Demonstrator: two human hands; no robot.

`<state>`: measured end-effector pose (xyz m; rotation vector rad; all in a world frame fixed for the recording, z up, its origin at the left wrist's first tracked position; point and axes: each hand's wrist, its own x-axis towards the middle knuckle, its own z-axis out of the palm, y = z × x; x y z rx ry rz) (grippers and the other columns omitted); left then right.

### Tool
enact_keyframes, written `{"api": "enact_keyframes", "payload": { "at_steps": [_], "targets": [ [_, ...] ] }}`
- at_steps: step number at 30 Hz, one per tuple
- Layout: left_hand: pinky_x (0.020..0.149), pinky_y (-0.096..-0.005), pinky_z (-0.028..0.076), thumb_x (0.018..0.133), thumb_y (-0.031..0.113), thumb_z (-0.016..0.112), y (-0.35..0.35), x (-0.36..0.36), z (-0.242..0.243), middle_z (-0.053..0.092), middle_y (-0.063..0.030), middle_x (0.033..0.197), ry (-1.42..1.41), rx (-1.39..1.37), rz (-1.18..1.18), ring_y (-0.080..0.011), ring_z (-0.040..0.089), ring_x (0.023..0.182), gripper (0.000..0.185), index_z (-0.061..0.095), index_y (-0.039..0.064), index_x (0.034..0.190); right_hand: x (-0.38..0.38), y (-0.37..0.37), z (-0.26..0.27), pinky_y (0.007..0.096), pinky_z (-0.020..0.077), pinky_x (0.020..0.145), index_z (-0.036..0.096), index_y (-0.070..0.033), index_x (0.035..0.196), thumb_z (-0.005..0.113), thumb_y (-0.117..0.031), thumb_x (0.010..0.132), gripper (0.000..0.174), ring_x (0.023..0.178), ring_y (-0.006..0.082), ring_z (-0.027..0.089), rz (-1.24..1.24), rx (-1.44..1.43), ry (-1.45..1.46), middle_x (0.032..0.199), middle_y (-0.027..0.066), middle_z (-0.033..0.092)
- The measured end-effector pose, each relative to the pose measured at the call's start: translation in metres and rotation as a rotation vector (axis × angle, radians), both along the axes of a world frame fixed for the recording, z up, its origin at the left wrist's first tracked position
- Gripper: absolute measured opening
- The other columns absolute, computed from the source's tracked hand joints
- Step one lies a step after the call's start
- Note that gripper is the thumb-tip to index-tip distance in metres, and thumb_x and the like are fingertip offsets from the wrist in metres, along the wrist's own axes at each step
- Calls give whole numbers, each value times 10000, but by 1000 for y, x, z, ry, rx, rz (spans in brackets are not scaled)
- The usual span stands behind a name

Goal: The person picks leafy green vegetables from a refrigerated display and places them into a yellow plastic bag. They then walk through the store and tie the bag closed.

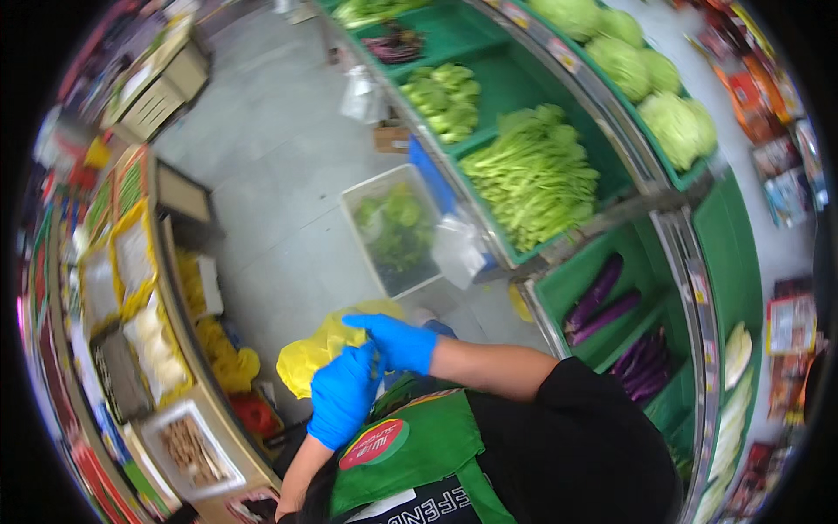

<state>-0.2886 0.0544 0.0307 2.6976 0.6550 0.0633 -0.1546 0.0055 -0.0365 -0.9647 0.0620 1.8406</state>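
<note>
My left hand [345, 397], in a blue glove, is closed on the gathered edge of a yellow plastic bag [314, 354]. Right beside it, the blue-gloved right hand [396, 342] pinches the same bag, and the two hands touch in front of my green apron [419, 439]. The bag spreads out beyond both hands; what it contains, if anything, cannot be made out. Some fingers are hidden behind the gloves and the plastic.
On the floor ahead stands a translucent bin [393, 229] with leafy greens. Green produce bins to the right hold leafy stems [530, 177], eggplants [599, 298] and cabbages [674, 128]. A display stand [190, 340] lines the left, with yellow-lined trays [134, 252] and a mushroom-like tray [190, 452].
</note>
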Motion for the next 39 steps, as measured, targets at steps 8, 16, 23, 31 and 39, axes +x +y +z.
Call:
{"api": "enact_keyframes", "payload": {
  "at_steps": [8, 16, 23, 31, 39],
  "targets": [
    [713, -405, 520, 681, 140, 793, 51, 84, -12, 611, -167, 1022, 19, -145, -104, -359, 635, 843, 606, 542, 100, 1231, 124, -104, 31, 304, 474, 519, 603, -29, 1083, 620, -204, 891, 260, 613, 171, 565, -181, -180, 42, 821, 97, 614],
    [721, -311, 507, 832, 120, 692, 94, 165, -12, 678, -159, 902, -10, -319, 99, -231, 662, 792, 238, 654, 23, 1046, 233, -185, 116, 304, 476, 501, 581, -29, 931, 652, -226, 866, 219, 567, 150, 561, -518, -206, -377, 779, 103, 633],
    [718, -304, 508, 848, 96, 670, 117, 196, -8, 675, -156, 917, 75, -389, 238, -200, 650, 779, 236, 641, 7, 1064, 335, -194, 72, 292, 493, 569, 485, 4, 1153, 614, -264, 894, 395, 619, 161, 579, -1002, -127, -698, 901, 127, 644],
    [869, -298, 467, 870, 15, 577, 131, 175, -5, 652, -97, 1014, -60, -662, 298, -160, 597, 941, 252, 608, -17, 1118, 300, -155, -50, 426, 201, 1138, 120, 4, 1475, 705, -315, 815, 938, 1401, 367, 198, -591, -538, -1788, 1501, 250, 202],
    [920, -308, 440, 875, 193, 571, 182, 100, 42, 617, -96, 1127, -151, -862, 555, -195, 578, 1033, 367, 586, -25, 1171, 160, -63, -127, 452, 355, 1033, 160, -87, 1490, 787, -312, 693, 1040, 1260, 425, 388, -42, -120, -1405, 1394, 260, 360]
  ]
}}
